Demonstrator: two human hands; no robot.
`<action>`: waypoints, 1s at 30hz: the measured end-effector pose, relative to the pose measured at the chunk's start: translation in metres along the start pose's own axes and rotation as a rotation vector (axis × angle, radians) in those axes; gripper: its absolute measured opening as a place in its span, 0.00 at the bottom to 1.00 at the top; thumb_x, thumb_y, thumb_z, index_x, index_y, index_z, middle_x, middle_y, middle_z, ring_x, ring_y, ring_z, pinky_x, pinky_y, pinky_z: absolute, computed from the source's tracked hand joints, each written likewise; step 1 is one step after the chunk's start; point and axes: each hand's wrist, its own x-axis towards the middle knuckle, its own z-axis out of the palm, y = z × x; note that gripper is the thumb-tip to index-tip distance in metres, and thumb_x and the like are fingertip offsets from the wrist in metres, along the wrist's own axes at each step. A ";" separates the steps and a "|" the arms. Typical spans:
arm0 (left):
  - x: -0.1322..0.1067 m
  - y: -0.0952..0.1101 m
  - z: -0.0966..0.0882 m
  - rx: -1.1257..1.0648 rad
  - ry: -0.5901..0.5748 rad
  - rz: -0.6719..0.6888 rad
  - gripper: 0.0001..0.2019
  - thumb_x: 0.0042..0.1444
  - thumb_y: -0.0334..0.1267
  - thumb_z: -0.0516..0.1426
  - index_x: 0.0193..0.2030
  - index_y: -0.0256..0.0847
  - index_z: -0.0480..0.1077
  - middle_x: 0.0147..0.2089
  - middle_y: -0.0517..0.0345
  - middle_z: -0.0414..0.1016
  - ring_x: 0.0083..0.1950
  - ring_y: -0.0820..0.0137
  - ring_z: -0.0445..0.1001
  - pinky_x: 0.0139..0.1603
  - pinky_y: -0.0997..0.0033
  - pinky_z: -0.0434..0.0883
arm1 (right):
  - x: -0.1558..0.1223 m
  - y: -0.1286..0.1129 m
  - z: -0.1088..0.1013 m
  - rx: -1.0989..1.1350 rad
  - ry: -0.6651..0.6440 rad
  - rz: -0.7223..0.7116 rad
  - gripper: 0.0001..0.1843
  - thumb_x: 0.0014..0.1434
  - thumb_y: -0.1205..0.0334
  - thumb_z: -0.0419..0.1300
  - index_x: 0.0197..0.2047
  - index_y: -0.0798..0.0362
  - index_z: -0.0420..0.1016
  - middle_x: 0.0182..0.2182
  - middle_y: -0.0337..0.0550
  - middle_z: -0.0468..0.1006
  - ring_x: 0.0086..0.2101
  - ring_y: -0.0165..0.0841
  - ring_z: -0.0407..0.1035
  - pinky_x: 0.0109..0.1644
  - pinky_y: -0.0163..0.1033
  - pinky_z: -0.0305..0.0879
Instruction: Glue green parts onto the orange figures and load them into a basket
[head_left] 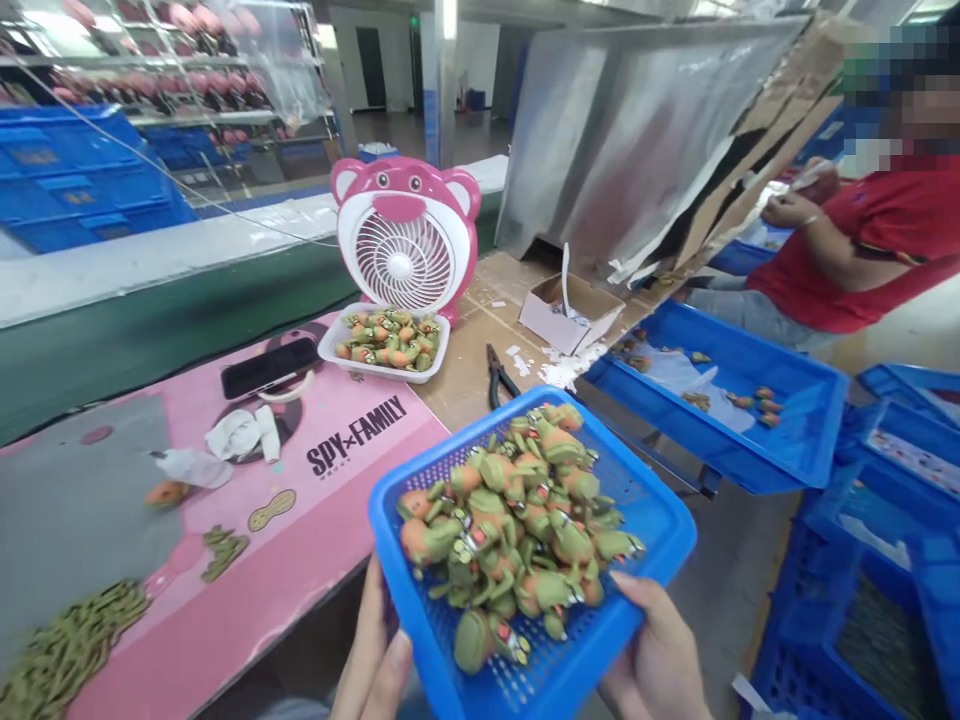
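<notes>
Between my two hands is a blue plastic basket (671,520), tilted toward me and heaped with small green and orange figurines (517,510). My left hand (379,650) grips its left side, thumb on the outer wall. On the right, my right hand (656,640) has its thumb over the rim, with the other fingers hidden under the basket. To the left lies a pink mat (352,500) printed "SPY×FAMILY". On that mat are a pile of green strip-like parts (75,640), a few loose green pieces (223,552) and a phone (270,368).
A pink bear-shaped fan (401,265) stands behind a white tray (330,348) of similar figurines. Pliers (495,380) and a small cardboard box (540,318) lie beyond the basket. At right are a large blue bin (814,420), stacked crates (795,600) and a person in red (892,220).
</notes>
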 end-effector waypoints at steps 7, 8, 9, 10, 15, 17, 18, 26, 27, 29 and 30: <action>0.061 -0.004 -0.044 -0.174 0.153 -0.066 0.39 0.53 0.56 0.49 0.66 0.46 0.36 0.67 0.56 0.41 0.66 0.62 0.45 0.59 0.67 0.61 | 0.006 0.033 0.076 -0.169 -0.252 0.114 0.37 0.24 0.59 0.69 0.42 0.54 0.64 0.29 0.41 0.76 0.31 0.40 0.70 0.36 0.44 0.69; 0.070 -0.005 -0.047 -0.185 0.192 -0.063 0.38 0.51 0.56 0.50 0.65 0.44 0.40 0.67 0.54 0.44 0.66 0.62 0.46 0.59 0.66 0.61 | 0.010 0.036 0.075 -0.269 -0.288 0.144 0.37 0.26 0.57 0.70 0.42 0.55 0.63 0.29 0.42 0.75 0.30 0.39 0.70 0.35 0.44 0.68; 0.076 -0.006 -0.049 -0.207 0.238 -0.068 0.38 0.50 0.56 0.51 0.64 0.43 0.44 0.66 0.52 0.47 0.65 0.61 0.48 0.59 0.66 0.61 | 0.014 0.037 0.073 -0.375 -0.310 0.154 0.38 0.28 0.55 0.70 0.43 0.55 0.62 0.30 0.43 0.75 0.30 0.38 0.70 0.34 0.43 0.68; 0.080 -0.006 -0.050 -0.240 0.280 -0.077 0.38 0.47 0.56 0.53 0.63 0.42 0.48 0.65 0.51 0.50 0.64 0.61 0.51 0.60 0.65 0.60 | 0.017 0.037 0.069 -0.480 -0.308 0.136 0.37 0.30 0.52 0.70 0.43 0.55 0.61 0.31 0.43 0.75 0.29 0.36 0.70 0.32 0.41 0.68; 0.081 0.008 -0.042 -0.485 0.320 -0.137 0.40 0.38 0.51 0.61 0.58 0.43 0.54 0.60 0.51 0.59 0.60 0.60 0.59 0.57 0.65 0.63 | 0.036 0.014 0.053 -0.864 -0.084 -0.347 0.29 0.45 0.35 0.52 0.33 0.55 0.58 0.23 0.39 0.67 0.20 0.25 0.60 0.24 0.32 0.59; 0.079 0.012 -0.039 -0.477 0.301 -0.155 0.39 0.38 0.46 0.61 0.59 0.44 0.53 0.59 0.51 0.60 0.59 0.59 0.60 0.55 0.63 0.64 | 0.048 0.000 0.057 -0.920 -0.017 -0.560 0.30 0.42 0.34 0.49 0.33 0.54 0.58 0.24 0.38 0.64 0.23 0.27 0.58 0.26 0.33 0.59; 0.078 0.013 -0.039 -0.451 0.289 -0.153 0.38 0.39 0.43 0.60 0.59 0.46 0.52 0.59 0.52 0.60 0.58 0.59 0.61 0.56 0.62 0.64 | 0.053 -0.007 0.061 -0.945 -0.017 -0.614 0.31 0.39 0.34 0.50 0.33 0.54 0.59 0.24 0.38 0.64 0.24 0.28 0.58 0.28 0.34 0.59; 0.075 0.013 -0.053 -0.280 0.381 -0.166 0.39 0.35 0.39 0.54 0.59 0.43 0.51 0.60 0.51 0.57 0.61 0.58 0.56 0.62 0.59 0.53 | 0.054 -0.012 0.081 -1.139 -0.124 -0.634 0.23 0.32 0.42 0.51 0.24 0.54 0.63 0.20 0.41 0.65 0.25 0.34 0.58 0.33 0.39 0.55; 0.074 0.014 -0.054 -0.272 0.385 -0.159 0.39 0.34 0.39 0.54 0.59 0.42 0.51 0.60 0.51 0.56 0.61 0.58 0.55 0.62 0.59 0.53 | 0.052 -0.010 0.079 -1.146 -0.140 -0.625 0.23 0.32 0.43 0.50 0.25 0.54 0.64 0.20 0.41 0.65 0.25 0.34 0.59 0.32 0.39 0.55; 0.075 0.018 -0.055 -0.260 0.389 -0.187 0.38 0.33 0.39 0.53 0.58 0.43 0.53 0.60 0.52 0.56 0.62 0.59 0.54 0.62 0.58 0.52 | 0.051 -0.007 0.074 -1.159 -0.157 -0.593 0.24 0.33 0.43 0.50 0.28 0.55 0.64 0.22 0.42 0.66 0.25 0.34 0.60 0.31 0.38 0.56; 0.076 0.020 -0.056 -0.267 0.387 -0.200 0.38 0.32 0.39 0.53 0.57 0.43 0.53 0.60 0.53 0.56 0.62 0.59 0.54 0.62 0.58 0.52 | 0.051 -0.005 0.073 -1.165 -0.160 -0.579 0.25 0.34 0.43 0.49 0.29 0.55 0.63 0.22 0.42 0.67 0.25 0.34 0.59 0.29 0.38 0.56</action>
